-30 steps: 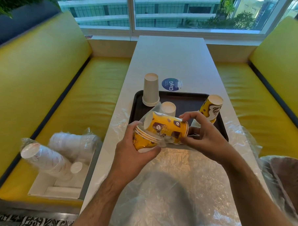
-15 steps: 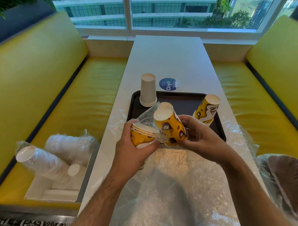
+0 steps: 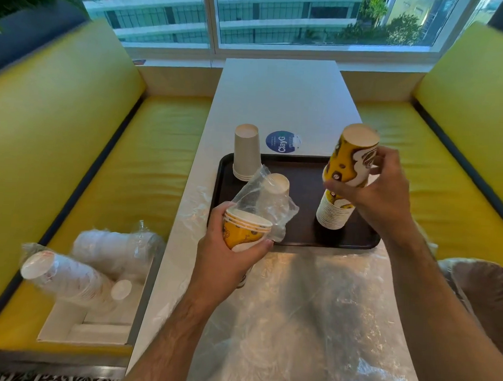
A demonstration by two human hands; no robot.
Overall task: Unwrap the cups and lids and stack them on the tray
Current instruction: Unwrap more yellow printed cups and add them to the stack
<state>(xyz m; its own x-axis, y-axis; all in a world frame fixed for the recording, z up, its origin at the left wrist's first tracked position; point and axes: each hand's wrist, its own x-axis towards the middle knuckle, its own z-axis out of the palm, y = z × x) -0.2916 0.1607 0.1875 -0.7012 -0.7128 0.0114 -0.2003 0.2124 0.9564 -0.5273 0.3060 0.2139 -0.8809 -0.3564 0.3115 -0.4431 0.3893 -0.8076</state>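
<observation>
A dark brown tray (image 3: pixel 303 166) lies on the white table. My right hand (image 3: pixel 380 193) grips a few upside-down yellow printed cups (image 3: pixel 351 157) above the yellow cup stack (image 3: pixel 334 214) standing at the tray's right side. My left hand (image 3: pixel 227 247) holds a short nest of yellow cups (image 3: pixel 244 233), mouths up, at the tray's near left corner, with clear plastic wrap (image 3: pixel 261 199) trailing from them. A white cup stack (image 3: pixel 246 152) stands upside down at the tray's far left. Another white cup (image 3: pixel 276 185) shows behind the wrap.
Crumpled clear plastic (image 3: pixel 311 322) covers the near table. On the left yellow bench, a white box (image 3: pixel 74 326) holds wrapped white cup sleeves (image 3: pixel 65 277). A wrapped brown bundle (image 3: pixel 488 292) sits at the right edge. A blue round sticker (image 3: pixel 281 141) lies beyond the tray.
My right hand pulled several yellow cups out of the wrap and carried them right, over the yellow stack on the tray. My left hand kept the remaining cups and wrap.
</observation>
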